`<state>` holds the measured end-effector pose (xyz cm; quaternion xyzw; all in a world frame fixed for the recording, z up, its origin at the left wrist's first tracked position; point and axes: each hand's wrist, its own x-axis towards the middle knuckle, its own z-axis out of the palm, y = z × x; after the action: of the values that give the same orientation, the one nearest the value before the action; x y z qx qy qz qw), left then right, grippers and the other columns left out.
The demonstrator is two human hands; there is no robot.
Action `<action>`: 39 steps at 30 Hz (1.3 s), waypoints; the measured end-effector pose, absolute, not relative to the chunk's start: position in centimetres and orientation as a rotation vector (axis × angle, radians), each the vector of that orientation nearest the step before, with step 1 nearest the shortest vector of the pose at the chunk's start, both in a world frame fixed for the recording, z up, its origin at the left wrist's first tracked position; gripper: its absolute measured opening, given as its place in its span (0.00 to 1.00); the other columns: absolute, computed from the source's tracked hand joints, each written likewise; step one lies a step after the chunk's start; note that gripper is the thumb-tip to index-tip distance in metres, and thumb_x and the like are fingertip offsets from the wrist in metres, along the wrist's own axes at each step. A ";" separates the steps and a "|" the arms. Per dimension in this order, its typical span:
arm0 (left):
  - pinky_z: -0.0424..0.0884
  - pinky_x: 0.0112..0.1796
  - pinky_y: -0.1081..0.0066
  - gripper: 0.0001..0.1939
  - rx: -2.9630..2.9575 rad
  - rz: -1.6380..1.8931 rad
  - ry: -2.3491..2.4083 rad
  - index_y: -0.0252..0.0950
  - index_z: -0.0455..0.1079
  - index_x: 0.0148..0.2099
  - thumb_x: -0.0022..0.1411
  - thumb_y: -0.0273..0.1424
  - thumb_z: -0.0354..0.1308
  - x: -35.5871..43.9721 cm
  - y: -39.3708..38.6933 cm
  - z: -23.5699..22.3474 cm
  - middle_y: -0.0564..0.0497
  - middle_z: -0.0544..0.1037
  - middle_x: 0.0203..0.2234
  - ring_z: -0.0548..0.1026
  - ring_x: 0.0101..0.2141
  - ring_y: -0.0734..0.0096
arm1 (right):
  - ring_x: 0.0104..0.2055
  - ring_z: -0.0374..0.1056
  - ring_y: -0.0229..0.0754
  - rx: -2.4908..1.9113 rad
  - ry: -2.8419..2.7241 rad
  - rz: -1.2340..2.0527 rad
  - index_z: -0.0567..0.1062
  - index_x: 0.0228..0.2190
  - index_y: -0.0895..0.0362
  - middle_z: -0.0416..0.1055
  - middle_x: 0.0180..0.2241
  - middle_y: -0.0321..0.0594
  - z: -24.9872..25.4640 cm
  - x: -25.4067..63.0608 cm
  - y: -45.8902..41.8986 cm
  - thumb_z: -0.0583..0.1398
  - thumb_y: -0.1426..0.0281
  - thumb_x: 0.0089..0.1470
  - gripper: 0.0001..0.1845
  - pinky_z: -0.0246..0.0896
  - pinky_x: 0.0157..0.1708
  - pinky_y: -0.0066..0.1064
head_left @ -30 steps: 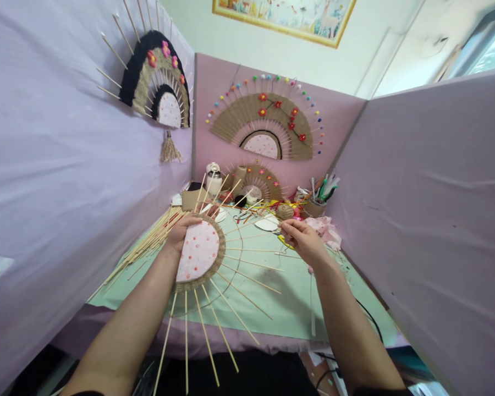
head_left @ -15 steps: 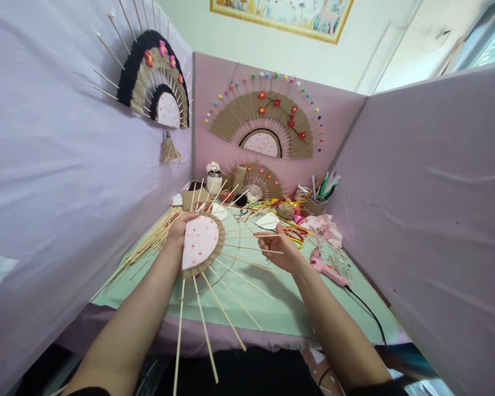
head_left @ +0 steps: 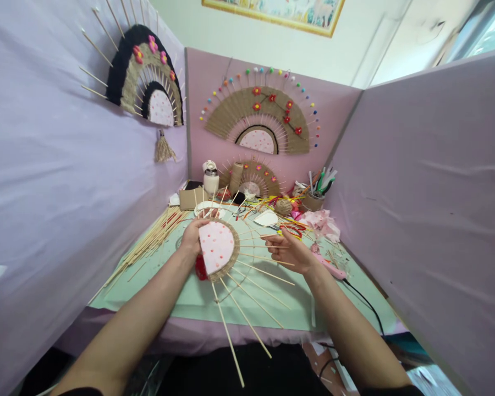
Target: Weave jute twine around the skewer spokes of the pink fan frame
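Note:
My left hand (head_left: 193, 237) grips the straight edge of a half-round fan frame at its left side. The frame has a white, red-dotted centre (head_left: 218, 247), a woven twine border (head_left: 236, 250) and thin wooden sticks (head_left: 253, 289) fanning outward. A thin line of twine curves across the sticks. At the right-hand stick tips, my right hand (head_left: 291, 250) has its fingers bent together among the sticks; what they pinch is too small to make out. Partly hidden below the frame is something red (head_left: 202, 268) on the table.
Loose sticks (head_left: 157, 236) lie along the table's left. A pink glue gun (head_left: 330, 267) with a black cord, pink cloth (head_left: 322, 225), a twine ball (head_left: 283, 207) and a tool holder (head_left: 313, 202) are at right. Finished fans (head_left: 268, 110) hang on the partitions.
The fan frame and my left hand have shifted right and tilted, bringing the red thing beneath into view. My right hand has moved slightly right, still bent among the stick tips.

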<state>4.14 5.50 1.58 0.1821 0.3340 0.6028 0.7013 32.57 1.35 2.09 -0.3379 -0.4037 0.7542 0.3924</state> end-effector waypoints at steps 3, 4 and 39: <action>0.75 0.26 0.67 0.16 0.422 1.293 0.762 0.30 0.71 0.40 0.49 0.17 0.53 4.7 5.4 1.2 0.50 0.78 0.20 0.77 0.20 0.64 | 0.24 0.56 0.33 -0.929 -1.052 1.846 0.79 0.35 0.59 0.70 0.29 0.41 1.9 33.0 1.2 0.63 0.62 0.51 0.14 0.49 0.20 0.24; 0.75 0.27 0.67 0.14 0.432 1.269 0.760 0.30 0.71 0.39 0.49 0.17 0.53 4.9 5.3 1.2 0.49 0.78 0.21 0.78 0.21 0.63 | 0.23 0.55 0.32 -0.932 -1.058 1.834 0.79 0.35 0.59 0.70 0.28 0.40 1.8 33.1 1.2 0.63 0.64 0.50 0.13 0.48 0.19 0.25; 0.75 0.34 0.67 0.11 0.815 1.019 0.713 0.28 0.75 0.39 0.50 0.23 0.61 4.3 3.1 1.7 0.43 0.81 0.31 0.78 0.29 0.64 | 0.19 0.48 0.30 -0.846 -1.248 1.536 0.79 0.37 0.60 0.61 0.22 0.34 4.5 38.0 0.2 0.62 0.50 0.49 0.26 0.41 0.18 0.26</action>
<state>4.33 3.05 1.70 0.3711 0.3244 0.4637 0.7362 37.97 0.20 4.50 -0.3458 -0.5104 0.6282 0.4746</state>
